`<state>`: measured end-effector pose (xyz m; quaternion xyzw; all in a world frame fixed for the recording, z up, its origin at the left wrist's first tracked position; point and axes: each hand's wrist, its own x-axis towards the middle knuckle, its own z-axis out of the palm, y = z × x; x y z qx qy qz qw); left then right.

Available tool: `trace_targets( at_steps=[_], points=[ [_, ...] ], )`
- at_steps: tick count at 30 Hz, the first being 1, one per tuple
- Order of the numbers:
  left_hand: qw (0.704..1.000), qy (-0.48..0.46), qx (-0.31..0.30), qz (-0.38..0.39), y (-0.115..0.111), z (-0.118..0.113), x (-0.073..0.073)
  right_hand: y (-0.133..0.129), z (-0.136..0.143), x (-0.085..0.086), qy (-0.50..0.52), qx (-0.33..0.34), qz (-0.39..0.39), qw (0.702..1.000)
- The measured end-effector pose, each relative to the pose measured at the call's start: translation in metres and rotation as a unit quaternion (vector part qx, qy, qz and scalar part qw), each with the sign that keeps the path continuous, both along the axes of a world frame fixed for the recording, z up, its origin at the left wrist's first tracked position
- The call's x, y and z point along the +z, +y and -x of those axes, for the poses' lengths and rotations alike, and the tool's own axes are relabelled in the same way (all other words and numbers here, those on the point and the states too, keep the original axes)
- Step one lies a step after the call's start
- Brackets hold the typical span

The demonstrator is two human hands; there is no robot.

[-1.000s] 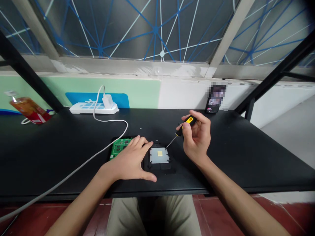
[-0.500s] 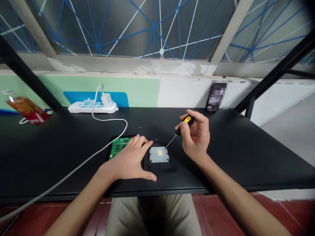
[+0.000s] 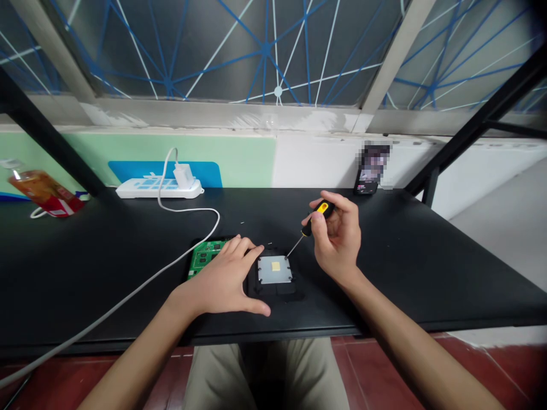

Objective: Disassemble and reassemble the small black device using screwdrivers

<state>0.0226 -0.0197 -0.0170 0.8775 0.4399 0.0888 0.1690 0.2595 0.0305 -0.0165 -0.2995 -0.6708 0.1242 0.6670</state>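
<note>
A screwdriver [image 3: 318, 217] with a black and yellow handle is held in my right hand [image 3: 341, 238], fingers closed round it. Its thin shaft slants down left, the tip at the upper right corner of a silver metal plate [image 3: 267, 274]. The plate bears a small pale yellow square pad [image 3: 276, 266] and sits in a black casing [image 3: 285, 290]. My left hand [image 3: 225, 276] lies over the casing's left side, thumb and fingers spread. Under and beyond that hand shows a green circuit board [image 3: 202, 260], partly covered.
A white cable [image 3: 156, 283] crosses the table from a charger [image 3: 183, 176] in the power strip [image 3: 159, 187]. An orange drink bottle [image 3: 45, 191] stands far left. A phone [image 3: 371, 169] leans on the wall. Tiny bits [image 3: 269, 244] lie beyond the plate.
The whole view has shifted slightly. Both hands, the screwdriver and the plate keep nearly the same places relative to each other.
</note>
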Motion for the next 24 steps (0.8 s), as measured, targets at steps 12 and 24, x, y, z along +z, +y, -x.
trace_targets(
  at_steps=[12,24],
  points=[
    [1.0,0.011,-0.003,0.002,-0.0003,-0.0018,0.0017,-0.0037,0.0004,0.0009,-0.003,0.026,0.011,1.0],
    [1.0,0.006,-0.001,0.0,-0.0005,-0.0003,-0.0005,-0.0029,-0.0003,-0.0005,0.012,0.021,-0.013,1.0]
  ],
)
